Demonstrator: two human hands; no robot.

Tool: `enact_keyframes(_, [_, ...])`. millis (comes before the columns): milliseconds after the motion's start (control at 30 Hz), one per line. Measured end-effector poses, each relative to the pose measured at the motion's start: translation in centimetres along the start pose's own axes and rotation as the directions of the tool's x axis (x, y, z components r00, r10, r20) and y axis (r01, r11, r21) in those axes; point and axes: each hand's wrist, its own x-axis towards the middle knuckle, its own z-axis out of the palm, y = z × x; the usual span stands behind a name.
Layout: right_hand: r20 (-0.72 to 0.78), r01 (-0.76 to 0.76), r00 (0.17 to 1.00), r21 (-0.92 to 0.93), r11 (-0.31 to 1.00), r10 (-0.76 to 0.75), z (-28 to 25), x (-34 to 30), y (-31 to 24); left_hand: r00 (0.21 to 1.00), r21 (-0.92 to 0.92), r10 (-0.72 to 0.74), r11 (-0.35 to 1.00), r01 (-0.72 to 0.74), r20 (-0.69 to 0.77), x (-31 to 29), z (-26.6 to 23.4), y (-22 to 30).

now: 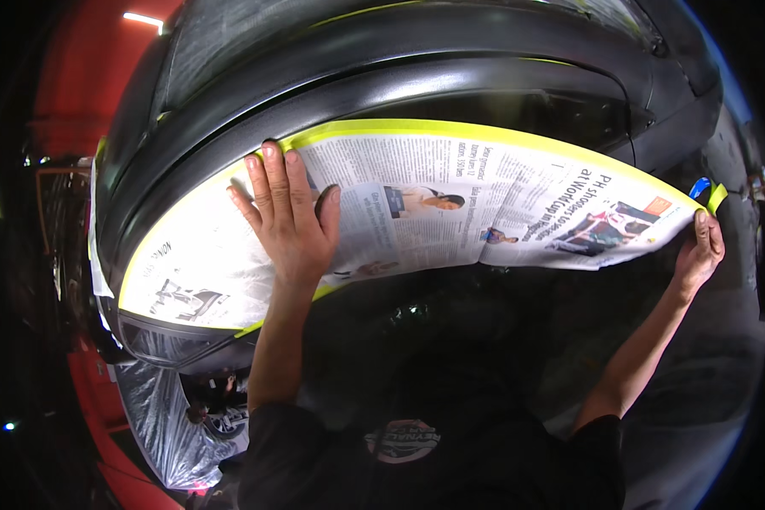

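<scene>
A long newspaper sheet (433,200) stretches across the side of a black car body (382,72). Bright yellow masking tape (455,129) runs along the sheet's upper edge. My left hand (289,217) lies flat on the paper, fingers spread, their tips at the tape. At the far right, my right hand (701,251) pinches the sheet's taped corner. Just above those fingers are a loose yellow tape end and a small blue piece (699,188), whose kind I cannot make out. The sheet's lower right edge hangs away from the dark surface below.
Clear plastic film (157,416) drapes down at the lower left, beside a partly visible wheel (227,422). More film covers the glass (255,38) at the top. A red wall (85,76) stands at the left.
</scene>
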Motion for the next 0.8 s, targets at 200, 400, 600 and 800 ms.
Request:
enact_keyframes(200, [-0.029, -0.064, 0.998, -0.014, 0.998, 0.064, 1.4, 1.4, 1.5, 0.999, 0.027, 0.006, 1.0, -0.007, 0.033, -0.1, -0.2, -0.6])
enact_keyframes(400, [0.156, 0.121, 0.983, -0.163, 0.979, -0.096, 10.9, 7.2, 4.7, 0.999, 0.024, -0.004, 1.0, 0.003, 0.034, -0.1, 0.4, -0.2])
enact_keyframes(600, [0.152, -0.039, 0.983, -0.366, 0.93, 0.101, 15.3, 9.0, 6.4, 0.997, -0.026, -0.08, 0.996, 0.08, 0.007, 0.2, 0.7, 1.0])
enact_keyframes(800, [0.142, -0.036, 0.985, -0.371, 0.928, 0.095, 15.4, 8.7, 6.4, 0.993, 0.034, -0.11, 0.993, 0.112, -0.045, 1.2, 0.9, 2.7])
